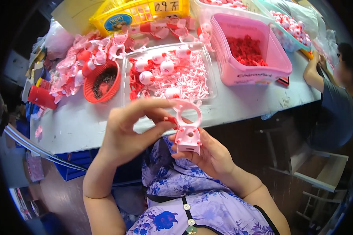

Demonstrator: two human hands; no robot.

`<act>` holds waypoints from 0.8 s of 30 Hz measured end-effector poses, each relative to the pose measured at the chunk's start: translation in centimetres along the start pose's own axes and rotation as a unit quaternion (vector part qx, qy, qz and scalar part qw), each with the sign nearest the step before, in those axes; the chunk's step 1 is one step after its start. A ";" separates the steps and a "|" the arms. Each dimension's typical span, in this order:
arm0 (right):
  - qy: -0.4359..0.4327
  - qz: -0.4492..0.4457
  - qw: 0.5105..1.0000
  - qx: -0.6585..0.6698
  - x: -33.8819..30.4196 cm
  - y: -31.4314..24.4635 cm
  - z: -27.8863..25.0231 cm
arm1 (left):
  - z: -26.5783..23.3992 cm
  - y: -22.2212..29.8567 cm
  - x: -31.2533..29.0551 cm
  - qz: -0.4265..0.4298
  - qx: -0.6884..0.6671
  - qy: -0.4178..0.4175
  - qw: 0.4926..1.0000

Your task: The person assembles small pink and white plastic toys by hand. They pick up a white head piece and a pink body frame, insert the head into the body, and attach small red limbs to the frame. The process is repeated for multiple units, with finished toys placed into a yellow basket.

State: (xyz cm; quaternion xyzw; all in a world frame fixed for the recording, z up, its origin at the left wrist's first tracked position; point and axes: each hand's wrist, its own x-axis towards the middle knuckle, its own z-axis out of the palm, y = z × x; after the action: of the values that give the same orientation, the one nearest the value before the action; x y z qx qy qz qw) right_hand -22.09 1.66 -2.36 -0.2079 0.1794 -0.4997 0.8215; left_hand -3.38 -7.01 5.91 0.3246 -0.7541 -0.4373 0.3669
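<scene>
My right hand (215,154) is closed round the lower part of a pink plastic piece (189,137), held up just past the table's front edge. This piece has a round open ring at its top and a boxy base with a hole, a slot and several red pegs. From the left, my left hand (131,127) pinches a small red plastic part (170,119) between thumb and fingers, right beside the ring's lower edge. Whether the red part touches the pink piece I cannot tell. Just beyond lies a clear tray (211,84) of small pink parts, red parts and white-and-red balls.
A red-orange basket (91,92) of dark metal bits stands left of the tray, near a heap of pink parts (68,74). Right of it is a pink bin (243,74) of red parts. A yellow basket (141,19) stands behind. Another person (333,105) sits at the right beside stools (319,178).
</scene>
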 end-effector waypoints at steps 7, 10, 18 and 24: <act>0.018 -0.004 0.998 0.057 0.2 -0.2 0.9 | 2.5 -1.3 -0.8 0.100 0.144 0.001 0.984; 0.022 0.013 0.999 0.047 0.1 -0.5 1.2 | 2.3 -1.7 -0.6 0.097 0.156 0.007 0.983; 0.038 0.006 0.998 0.049 0.1 -0.7 1.4 | 2.7 -0.8 -0.7 0.149 0.223 -0.012 0.963; 0.020 -0.002 0.999 0.038 0.1 -0.9 1.2 | 3.1 -1.1 -0.9 0.162 0.246 -0.018 0.956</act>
State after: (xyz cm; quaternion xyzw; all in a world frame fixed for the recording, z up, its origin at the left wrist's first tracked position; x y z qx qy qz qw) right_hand -22.11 1.34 -0.83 -0.1670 0.1758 -0.5121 0.8240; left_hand -5.29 -5.44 3.63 0.2705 -0.8873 -0.1789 0.3280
